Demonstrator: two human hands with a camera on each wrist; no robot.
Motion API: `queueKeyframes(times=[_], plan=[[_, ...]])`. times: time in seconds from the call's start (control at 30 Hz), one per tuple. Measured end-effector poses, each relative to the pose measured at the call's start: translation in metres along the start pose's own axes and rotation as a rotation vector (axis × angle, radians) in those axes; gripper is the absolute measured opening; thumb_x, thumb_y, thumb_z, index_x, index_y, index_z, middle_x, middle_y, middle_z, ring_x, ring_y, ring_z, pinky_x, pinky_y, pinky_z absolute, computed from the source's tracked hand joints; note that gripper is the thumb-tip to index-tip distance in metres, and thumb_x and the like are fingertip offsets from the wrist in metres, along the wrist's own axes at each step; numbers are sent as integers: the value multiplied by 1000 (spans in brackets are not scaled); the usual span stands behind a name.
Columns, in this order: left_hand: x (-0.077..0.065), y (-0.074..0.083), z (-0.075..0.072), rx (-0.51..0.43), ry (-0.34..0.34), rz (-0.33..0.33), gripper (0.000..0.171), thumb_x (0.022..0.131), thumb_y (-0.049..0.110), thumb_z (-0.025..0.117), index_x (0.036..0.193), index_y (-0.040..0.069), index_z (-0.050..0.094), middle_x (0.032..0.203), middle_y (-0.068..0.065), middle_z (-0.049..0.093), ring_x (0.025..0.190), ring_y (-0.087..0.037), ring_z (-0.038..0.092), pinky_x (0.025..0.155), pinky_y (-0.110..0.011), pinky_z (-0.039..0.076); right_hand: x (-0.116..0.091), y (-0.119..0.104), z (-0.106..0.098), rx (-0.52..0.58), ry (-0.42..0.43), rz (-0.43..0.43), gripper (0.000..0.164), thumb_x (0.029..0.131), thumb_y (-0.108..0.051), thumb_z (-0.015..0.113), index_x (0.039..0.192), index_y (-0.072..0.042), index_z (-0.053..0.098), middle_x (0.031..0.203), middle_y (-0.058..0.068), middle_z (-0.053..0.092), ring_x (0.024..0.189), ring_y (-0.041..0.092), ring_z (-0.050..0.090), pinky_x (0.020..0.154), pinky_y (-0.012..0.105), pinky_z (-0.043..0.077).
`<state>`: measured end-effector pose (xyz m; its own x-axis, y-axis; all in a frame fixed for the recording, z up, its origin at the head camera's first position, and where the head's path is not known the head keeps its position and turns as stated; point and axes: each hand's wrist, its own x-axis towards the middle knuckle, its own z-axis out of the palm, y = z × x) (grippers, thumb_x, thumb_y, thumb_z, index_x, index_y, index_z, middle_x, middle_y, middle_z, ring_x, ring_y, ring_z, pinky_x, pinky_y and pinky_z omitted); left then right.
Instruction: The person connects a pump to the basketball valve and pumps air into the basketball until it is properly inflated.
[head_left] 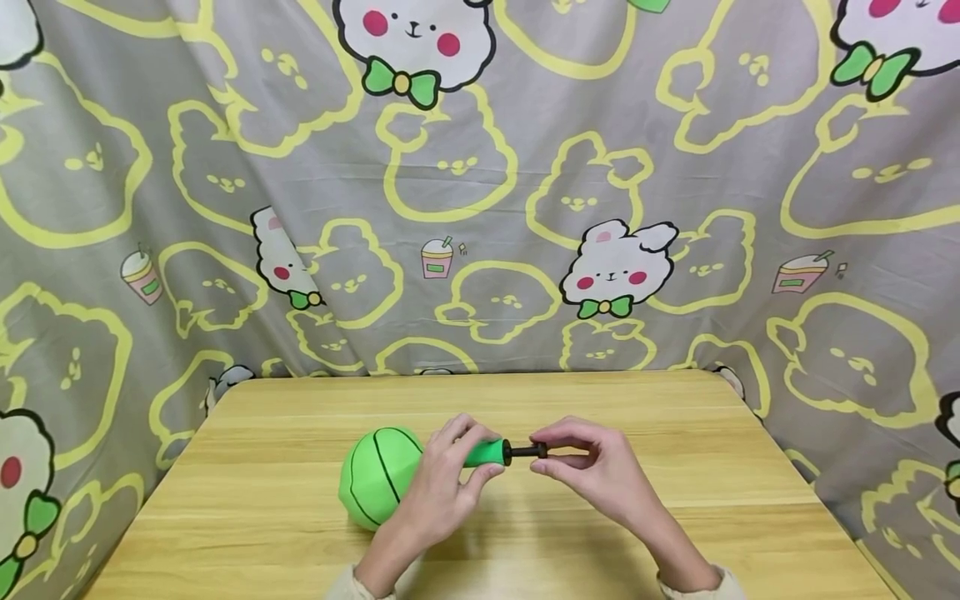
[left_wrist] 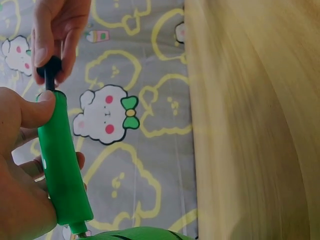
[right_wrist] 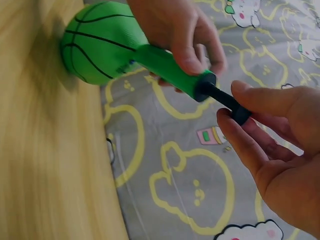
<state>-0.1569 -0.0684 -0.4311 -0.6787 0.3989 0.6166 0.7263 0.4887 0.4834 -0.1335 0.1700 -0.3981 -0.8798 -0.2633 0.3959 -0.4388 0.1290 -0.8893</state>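
Note:
My left hand [head_left: 444,487] grips the green barrel of a small hand pump [head_left: 486,452]. At the pump's right end, my right hand [head_left: 603,473] pinches the black plunger handle [right_wrist: 241,115] between thumb and fingers. A length of black rod shows between barrel and handle. To the left sits a green ball [head_left: 378,479] with black basketball lines, its surface slightly dented in the head view. The left wrist view shows the pump's narrow tip [left_wrist: 79,229] meeting the ball; the exact entry point is hard to make out.
Both hands work above a light wood-grain table [head_left: 300,417]. Behind it hangs a grey curtain [head_left: 480,242] printed with yellow outlines and white cartoon animals, and it also runs along both sides.

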Motion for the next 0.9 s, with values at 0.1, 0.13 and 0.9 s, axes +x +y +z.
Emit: queueKeyframes(times=[0.1, 0.13, 0.9], plan=[[0, -1, -2, -8, 5, -10, 21, 92, 27, 77, 110, 21, 69, 101, 12, 55, 90, -5, 54, 80, -32, 46, -1, -3, -6, -1, -6, -15, 26, 84, -2, 83, 108, -8, 77, 105, 10, 72, 100, 24, 72, 79, 37, 59], [0, -1, -2, -10, 4, -13, 21, 92, 27, 76, 110, 21, 69, 101, 12, 55, 89, -5, 53, 79, -32, 46, -1, -4, -9, -2, -7, -21, 26, 84, -2, 83, 108, -7, 76, 106, 10, 72, 100, 24, 72, 79, 37, 59], [3, -8, -13, -16, 39, -35, 20, 91, 25, 78, 109, 19, 70, 98, 12, 54, 84, -6, 51, 74, -30, 45, -3, -17, -49, -51, 13, -83, 31, 85, 10, 76, 114, 1, 72, 111, 21, 69, 102, 21, 71, 80, 39, 59]])
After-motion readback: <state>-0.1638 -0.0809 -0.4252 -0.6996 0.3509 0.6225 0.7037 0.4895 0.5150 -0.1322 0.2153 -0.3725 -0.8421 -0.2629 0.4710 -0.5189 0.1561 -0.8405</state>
